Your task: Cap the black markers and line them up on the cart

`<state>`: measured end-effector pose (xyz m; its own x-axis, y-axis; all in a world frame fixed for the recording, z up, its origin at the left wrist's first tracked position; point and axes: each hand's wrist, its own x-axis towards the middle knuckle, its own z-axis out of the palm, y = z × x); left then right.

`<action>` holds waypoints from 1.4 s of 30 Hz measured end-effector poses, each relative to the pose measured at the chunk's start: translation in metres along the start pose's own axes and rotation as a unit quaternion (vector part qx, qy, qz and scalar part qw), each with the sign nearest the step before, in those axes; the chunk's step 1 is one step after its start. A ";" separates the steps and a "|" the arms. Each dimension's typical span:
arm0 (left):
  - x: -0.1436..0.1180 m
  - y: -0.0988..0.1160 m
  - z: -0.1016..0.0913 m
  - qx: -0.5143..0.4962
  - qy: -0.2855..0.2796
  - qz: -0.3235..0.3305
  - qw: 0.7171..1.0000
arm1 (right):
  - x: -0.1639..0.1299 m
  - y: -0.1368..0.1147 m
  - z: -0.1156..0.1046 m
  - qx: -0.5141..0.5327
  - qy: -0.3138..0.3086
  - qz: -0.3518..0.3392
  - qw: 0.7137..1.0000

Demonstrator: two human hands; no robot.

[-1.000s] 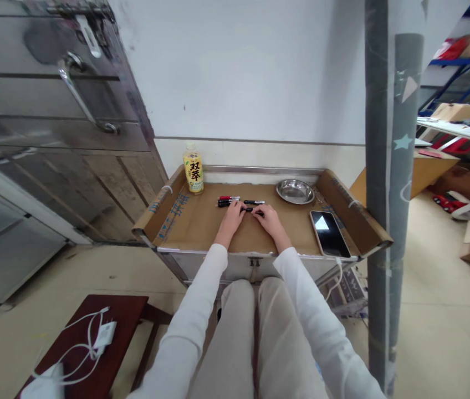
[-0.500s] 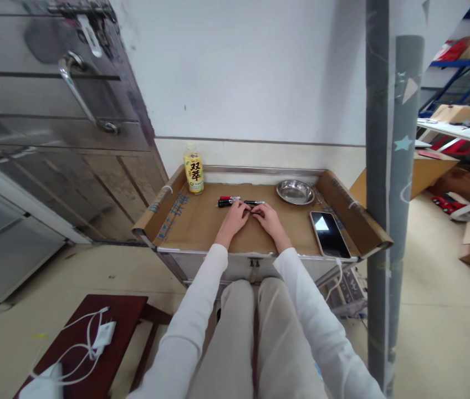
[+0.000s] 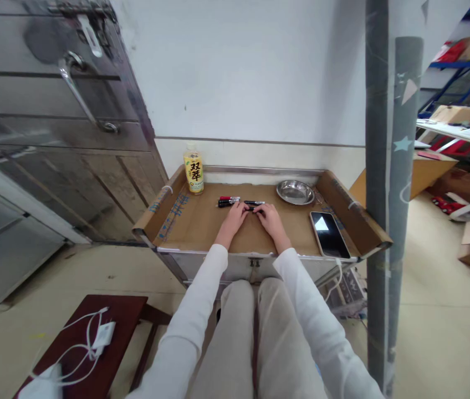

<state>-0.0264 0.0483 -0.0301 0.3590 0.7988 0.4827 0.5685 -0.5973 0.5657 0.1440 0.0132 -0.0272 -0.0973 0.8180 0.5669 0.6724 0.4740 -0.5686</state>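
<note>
On the cardboard-covered table, a dark pen lies crosswise between my hands. The fingertips of my left hand are closed on its left end, and those of my right hand on its right end. Just beyond my fingers lies another black pen. To the left, several pens lie side by side: a red pen at the back, with black pens in front of it, partly behind my left hand.
A yellow-labelled bottle stands at the back left. A round metal dish sits at the back right, with a phone in front of it. Cardboard flaps rise on both sides. A wrapped grey pole stands right of the table.
My fingertips have shifted slightly, the right hand a little lower and farther from the left, and more of the dark pen between them shows. The other things are still.
</note>
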 end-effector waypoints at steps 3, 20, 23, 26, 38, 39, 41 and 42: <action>-0.001 0.006 -0.004 0.013 0.021 -0.009 1.000 | 0.000 -0.002 -0.001 -0.035 0.008 -0.004 0.999; -0.006 0.022 -0.014 0.075 -0.009 -0.053 0.996 | -0.002 -0.007 -0.002 -0.182 -0.016 0.083 0.980; -0.006 0.022 -0.014 0.086 -0.014 -0.041 0.995 | -0.002 -0.007 -0.001 -0.189 -0.014 0.087 0.978; -0.006 0.021 -0.014 0.087 -0.018 -0.023 0.996 | -0.002 -0.007 -0.001 -0.198 -0.019 0.092 0.976; -0.005 0.028 -0.019 0.194 0.019 -0.072 0.978 | -0.002 -0.006 -0.001 -0.184 -0.025 0.093 0.978; -0.006 0.029 -0.019 0.216 0.031 -0.095 0.971 | -0.002 -0.006 -0.001 -0.179 -0.024 0.092 0.979; -0.007 0.030 -0.018 0.253 0.056 -0.143 0.955 | -0.002 -0.007 -0.002 -0.170 -0.024 0.090 0.981; -0.007 0.031 -0.017 0.265 0.066 -0.163 0.948 | -0.002 -0.008 -0.002 -0.165 -0.025 0.086 0.982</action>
<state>-0.0242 0.0227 -0.0048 0.0241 0.8982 0.4390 0.9380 -0.1722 0.3009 0.1405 0.0070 -0.0223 0.0088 0.8957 0.4446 0.8822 0.2024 -0.4252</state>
